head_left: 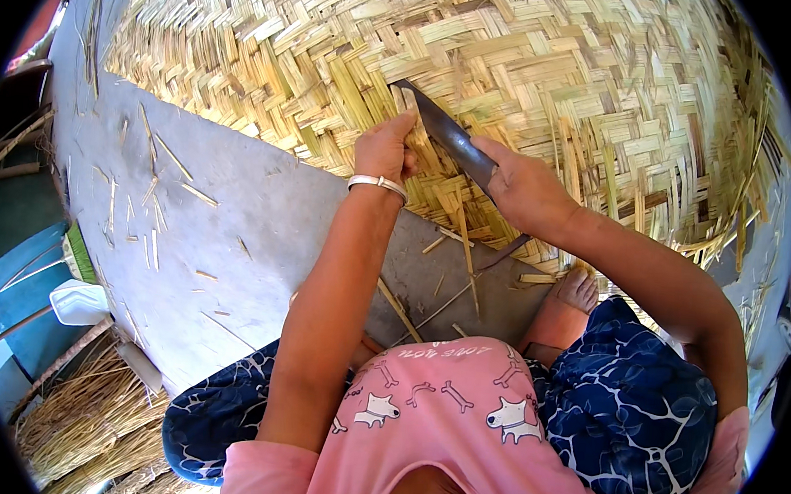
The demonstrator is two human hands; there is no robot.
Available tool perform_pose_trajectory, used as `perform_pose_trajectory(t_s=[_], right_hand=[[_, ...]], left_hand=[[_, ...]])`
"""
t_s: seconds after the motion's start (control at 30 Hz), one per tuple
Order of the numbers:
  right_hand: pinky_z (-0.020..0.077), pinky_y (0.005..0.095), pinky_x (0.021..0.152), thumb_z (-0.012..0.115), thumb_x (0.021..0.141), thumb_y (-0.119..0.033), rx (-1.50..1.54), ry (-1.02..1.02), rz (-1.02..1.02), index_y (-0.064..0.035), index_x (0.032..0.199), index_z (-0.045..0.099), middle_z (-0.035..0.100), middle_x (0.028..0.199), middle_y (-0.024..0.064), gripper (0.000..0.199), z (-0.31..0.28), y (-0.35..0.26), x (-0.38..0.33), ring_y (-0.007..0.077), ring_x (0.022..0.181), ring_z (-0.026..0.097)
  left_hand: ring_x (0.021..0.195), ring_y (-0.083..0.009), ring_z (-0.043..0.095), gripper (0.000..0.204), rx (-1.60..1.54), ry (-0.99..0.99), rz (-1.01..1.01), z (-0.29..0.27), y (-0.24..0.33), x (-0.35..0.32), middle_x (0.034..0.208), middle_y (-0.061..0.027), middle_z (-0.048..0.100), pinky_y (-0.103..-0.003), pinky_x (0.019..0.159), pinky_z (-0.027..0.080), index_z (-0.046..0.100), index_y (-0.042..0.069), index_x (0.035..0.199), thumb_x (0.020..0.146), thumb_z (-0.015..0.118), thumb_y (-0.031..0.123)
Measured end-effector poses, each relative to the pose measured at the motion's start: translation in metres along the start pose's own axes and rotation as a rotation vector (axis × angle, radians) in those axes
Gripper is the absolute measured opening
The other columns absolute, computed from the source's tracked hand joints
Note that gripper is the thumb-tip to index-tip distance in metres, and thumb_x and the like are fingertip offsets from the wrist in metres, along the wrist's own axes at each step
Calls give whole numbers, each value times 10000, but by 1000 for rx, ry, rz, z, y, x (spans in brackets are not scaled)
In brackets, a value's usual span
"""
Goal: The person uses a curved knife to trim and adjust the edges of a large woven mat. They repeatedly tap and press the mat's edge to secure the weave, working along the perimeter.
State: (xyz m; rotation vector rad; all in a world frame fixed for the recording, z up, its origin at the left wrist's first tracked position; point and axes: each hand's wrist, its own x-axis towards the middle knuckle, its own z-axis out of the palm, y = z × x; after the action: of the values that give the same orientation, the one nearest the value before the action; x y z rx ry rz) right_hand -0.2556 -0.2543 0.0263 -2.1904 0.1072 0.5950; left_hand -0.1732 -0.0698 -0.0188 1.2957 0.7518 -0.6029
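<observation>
A large woven mat (515, 64) of pale yellow and green split strips spreads over the floor in front of me. My right hand (530, 190) is closed around a knife (452, 137) with a broad dark blade. The blade slants up and left across the mat, its tip just above my left hand. My left hand (386, 147) is closed near the mat's near edge, knuckles up, beside the blade. Whatever its fingers pinch is hidden. A pale bracelet (378, 184) circles that wrist. Loose strip ends (457, 201) stick out between and below the hands.
Cut strip scraps (183, 166) litter the grey floor (226, 200) on the left. A bundle of dry straw (86, 427) lies at the lower left, near a white plastic container (80, 302). My bare foot (578, 290) rests at the mat's near edge.
</observation>
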Motion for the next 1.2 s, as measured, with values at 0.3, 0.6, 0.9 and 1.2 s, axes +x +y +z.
perform_pose_trajectory(t_s=[0.3, 0.6, 0.9, 1.2], right_hand=[[481, 484, 702, 501, 875, -179, -99, -54, -48, -95, 1336, 449, 629, 828, 255, 471, -10, 6, 4, 420, 782, 621], [492, 478, 645, 589, 797, -242, -395, -191, -116, -135, 1364, 419, 645, 760, 192, 601, -13, -6, 14, 376, 719, 633], [473, 481, 565, 599, 754, -176, -667, -283, 0, -150, 1334, 461, 623, 687, 157, 597, -53, -4, -55, 357, 634, 626], [495, 391, 586, 601, 785, -164, -285, 227, -325, -247, 1428, 394, 622, 870, 143, 680, -71, 5, -103, 324, 645, 607]], left_hand=[[421, -166, 534, 273, 238, 216, 57, 20, 12, 23, 618, -84, 582, -295, 366, 417, 599, -5, 779, 828, 687, 249], [618, -239, 626, 478, 1471, 222, 516, -3, 23, 12, 643, -101, 634, -364, 599, 489, 639, 66, 712, 733, 728, 536], [741, -331, 634, 477, 1471, 158, 515, -10, 16, 25, 751, -147, 658, -424, 661, 485, 579, 82, 756, 780, 665, 550], [497, -208, 545, 388, 631, 64, 554, -39, 16, 42, 600, -99, 574, -352, 462, 440, 573, 30, 813, 883, 611, 410]])
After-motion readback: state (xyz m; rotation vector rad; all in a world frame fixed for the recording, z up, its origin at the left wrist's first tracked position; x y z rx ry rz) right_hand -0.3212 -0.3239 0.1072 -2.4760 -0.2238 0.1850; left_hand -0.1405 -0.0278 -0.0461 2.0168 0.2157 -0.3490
